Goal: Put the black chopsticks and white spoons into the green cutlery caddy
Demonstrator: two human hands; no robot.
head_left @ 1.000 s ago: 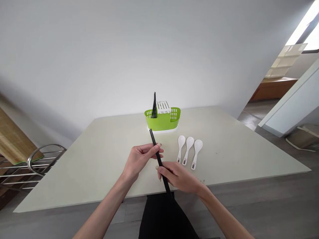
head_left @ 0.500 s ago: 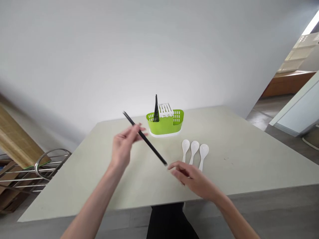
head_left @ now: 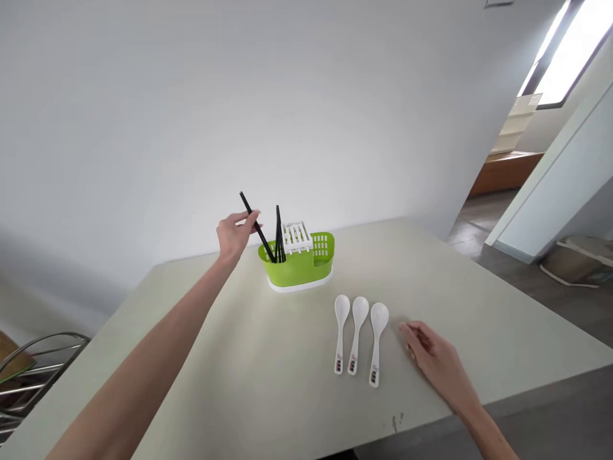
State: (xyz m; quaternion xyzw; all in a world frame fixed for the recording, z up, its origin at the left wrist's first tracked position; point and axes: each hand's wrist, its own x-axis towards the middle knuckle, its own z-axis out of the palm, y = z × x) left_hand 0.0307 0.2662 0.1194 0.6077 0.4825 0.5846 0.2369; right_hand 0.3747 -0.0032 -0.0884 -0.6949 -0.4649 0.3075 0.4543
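Note:
My left hand (head_left: 234,232) pinches a black chopstick (head_left: 256,225) that slants down with its lower tip inside the left end of a green cutlery holder (head_left: 299,268) on the table. Other black chopsticks (head_left: 278,234) stand upright in that same compartment, beside a white slotted insert (head_left: 297,236). My right hand (head_left: 433,360) rests on the table (head_left: 215,370) with fingers loosely curled, holding nothing, just right of three white spoons (head_left: 357,337) that lie side by side, bowls pointing away from me.
A metal rack (head_left: 29,367) stands at the lower left beside the table. A white wall rises behind the table. At the right a doorway opens onto a floor with a beige bag (head_left: 577,262) and a wooden bench (head_left: 505,169).
My left hand carried the chopstick up and away, and its tip has gone into the green holder. My right hand let go of it and moved right, down beside the spoons.

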